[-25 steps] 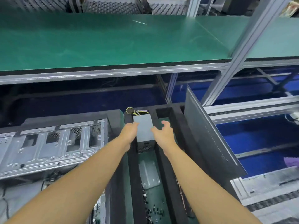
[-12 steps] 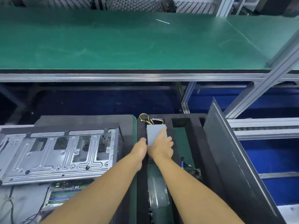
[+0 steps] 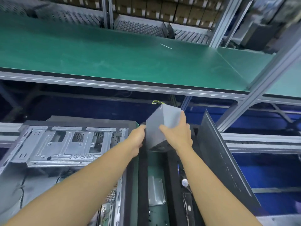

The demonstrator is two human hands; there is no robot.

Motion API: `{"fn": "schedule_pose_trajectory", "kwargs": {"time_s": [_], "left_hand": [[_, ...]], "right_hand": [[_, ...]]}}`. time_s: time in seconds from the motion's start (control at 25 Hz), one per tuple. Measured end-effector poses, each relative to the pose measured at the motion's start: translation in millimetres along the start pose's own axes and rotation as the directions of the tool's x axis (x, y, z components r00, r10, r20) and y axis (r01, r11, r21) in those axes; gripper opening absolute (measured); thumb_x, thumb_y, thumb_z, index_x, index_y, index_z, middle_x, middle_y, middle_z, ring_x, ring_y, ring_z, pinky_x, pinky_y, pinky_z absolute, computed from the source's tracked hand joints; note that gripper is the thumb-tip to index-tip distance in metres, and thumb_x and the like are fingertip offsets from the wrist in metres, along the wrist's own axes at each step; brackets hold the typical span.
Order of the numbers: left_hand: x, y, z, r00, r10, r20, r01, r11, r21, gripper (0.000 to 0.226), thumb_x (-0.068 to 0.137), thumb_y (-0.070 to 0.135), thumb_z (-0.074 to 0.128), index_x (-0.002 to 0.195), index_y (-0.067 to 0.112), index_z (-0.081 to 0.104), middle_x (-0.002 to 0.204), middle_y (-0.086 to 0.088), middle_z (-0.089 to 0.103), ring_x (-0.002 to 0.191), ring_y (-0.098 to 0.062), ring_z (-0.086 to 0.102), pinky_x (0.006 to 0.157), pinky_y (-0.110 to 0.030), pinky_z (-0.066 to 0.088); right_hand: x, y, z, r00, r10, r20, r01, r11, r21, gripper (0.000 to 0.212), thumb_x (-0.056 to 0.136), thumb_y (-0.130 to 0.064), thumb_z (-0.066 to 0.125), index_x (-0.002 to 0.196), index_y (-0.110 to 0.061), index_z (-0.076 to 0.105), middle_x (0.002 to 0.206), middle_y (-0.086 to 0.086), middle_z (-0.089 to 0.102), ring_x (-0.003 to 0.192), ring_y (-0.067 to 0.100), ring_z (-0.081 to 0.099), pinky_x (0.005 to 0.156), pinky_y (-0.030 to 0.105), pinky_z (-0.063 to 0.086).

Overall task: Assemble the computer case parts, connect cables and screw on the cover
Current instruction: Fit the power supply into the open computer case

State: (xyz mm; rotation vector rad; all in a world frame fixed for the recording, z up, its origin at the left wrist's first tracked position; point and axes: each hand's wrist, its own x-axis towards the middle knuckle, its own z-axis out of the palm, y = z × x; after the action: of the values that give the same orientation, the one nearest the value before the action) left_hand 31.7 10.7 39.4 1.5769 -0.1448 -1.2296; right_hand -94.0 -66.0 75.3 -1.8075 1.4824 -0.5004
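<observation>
A grey power supply box (image 3: 164,118) is lifted and tilted above the black foam tray (image 3: 143,176), with yellow wires (image 3: 155,102) showing at its far end. My left hand (image 3: 137,137) grips its left side. My right hand (image 3: 176,132) grips its right side, fingers laid over the top face. The open silver computer case (image 3: 65,144) lies on its side at the left, with a circuit board (image 3: 108,207) visible low inside it. A dark case cover panel (image 3: 223,160) leans upright at the right of the tray.
A green-topped shelf (image 3: 114,56) runs across above the work level on an aluminium frame post (image 3: 254,88). The tray holds a small clear bag (image 3: 155,191), loose screws (image 3: 154,214) and a fan (image 3: 184,182). Blue surfaces lie beyond at the right.
Both hands closed on the power supply in the tray slot and lifted it up, tilting it; the view also shifted upward and closer.
</observation>
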Motion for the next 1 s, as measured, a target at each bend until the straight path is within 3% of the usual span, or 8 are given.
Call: {"fn": "schedule_pose_trajectory", "kwargs": {"time_s": [0.12,0.2,0.36,0.56,0.68,0.84,0.92,1.0], "left_hand": [[-36,17,-25,0.98,0.155,0.126,-0.153,0.988,-0.024,0.041,0.093,0.053,0.054,0.12,0.024,0.062,0.124,0.005,0.067,0.11,-0.016,0.064,0.101,-0.036,0.047],[-69,28,-58,0.95,0.231,0.211,-0.237,0.971,0.007,0.059,0.076,0.068,0.066,0.121,0.029,0.064,0.125,0.007,0.067,0.114,-0.017,0.063,0.107,-0.041,0.043],[-133,38,-137,0.85,0.278,0.448,-0.282,0.958,-0.061,0.053,0.062,0.066,0.076,0.104,0.032,0.076,0.114,0.001,0.073,0.1,-0.018,0.071,0.083,-0.037,0.058],[-194,19,-222,0.84,0.477,0.258,-0.475,0.877,-0.075,0.087,0.055,0.053,0.081,0.128,0.013,0.055,0.122,-0.014,0.068,0.105,-0.031,0.068,0.084,-0.043,0.054],[-234,7,-273,0.828,0.549,0.111,-0.558,0.826,0.077,0.088,0.049,0.057,0.081,0.123,0.024,0.049,0.119,-0.003,0.067,0.095,-0.019,0.072,0.074,-0.036,0.057],[-261,10,-307,0.807,0.575,-0.137,-0.399,0.701,0.59,0.088,0.044,0.069,0.075,0.117,0.03,0.044,0.106,0.014,0.059,0.09,-0.012,0.064,0.078,-0.039,0.055],[-267,17,-326,0.877,0.42,-0.234,-0.256,0.82,0.512,0.089,0.048,0.065,0.076,0.119,0.018,0.049,0.105,0.003,0.065,0.089,-0.021,0.067,0.08,-0.041,0.056],[-271,22,-348,0.958,0.239,-0.16,-0.179,0.93,0.32,0.072,0.062,0.053,0.078,0.118,0.011,0.06,0.095,-0.006,0.075,0.077,-0.025,0.072,0.07,-0.035,0.058]], "right_hand": [[-43,-18,-32,0.998,-0.054,0.027,0.035,0.886,0.463,0.095,0.075,-0.035,0.071,0.152,-0.05,0.018,0.137,-0.008,0.046,0.11,0.013,0.055,0.075,0.029,0.049],[-77,-30,-44,0.994,-0.103,0.047,0.053,0.791,0.61,0.093,0.076,-0.029,0.072,0.153,-0.047,0.024,0.143,-0.008,0.048,0.113,0.01,0.057,0.077,0.028,0.046],[-140,-57,-31,0.941,-0.316,0.121,0.097,0.594,0.799,0.105,0.055,-0.026,0.073,0.153,-0.028,0.037,0.135,0.006,0.063,0.115,0.028,0.067,0.093,0.05,0.056],[-209,-71,41,0.85,-0.425,0.311,-0.073,0.491,0.868,0.092,0.061,-0.025,0.072,0.148,-0.023,0.042,0.134,0.008,0.063,0.114,0.028,0.066,0.082,0.049,0.059],[-238,-82,89,0.791,-0.381,0.479,-0.246,0.519,0.819,0.084,0.065,-0.023,0.071,0.145,-0.019,0.047,0.14,0.013,0.061,0.124,0.037,0.058,0.095,0.06,0.052],[-253,-111,126,0.884,-0.236,0.403,-0.183,0.619,0.764,0.061,0.088,-0.016,0.064,0.146,-0.019,0.045,0.136,0.006,0.059,0.115,0.024,0.058,0.085,0.038,0.047],[-257,-125,133,0.913,-0.203,0.354,-0.11,0.713,0.693,0.053,0.097,-0.018,0.059,0.147,-0.025,0.043,0.137,0.002,0.054,0.119,0.019,0.054,0.1,0.04,0.043],[-263,-135,138,0.897,-0.251,0.363,0.012,0.836,0.549,0.046,0.098,-0.024,0.059,0.142,-0.029,0.047,0.136,-0.006,0.053,0.118,0.01,0.053,0.1,0.037,0.041]]}}
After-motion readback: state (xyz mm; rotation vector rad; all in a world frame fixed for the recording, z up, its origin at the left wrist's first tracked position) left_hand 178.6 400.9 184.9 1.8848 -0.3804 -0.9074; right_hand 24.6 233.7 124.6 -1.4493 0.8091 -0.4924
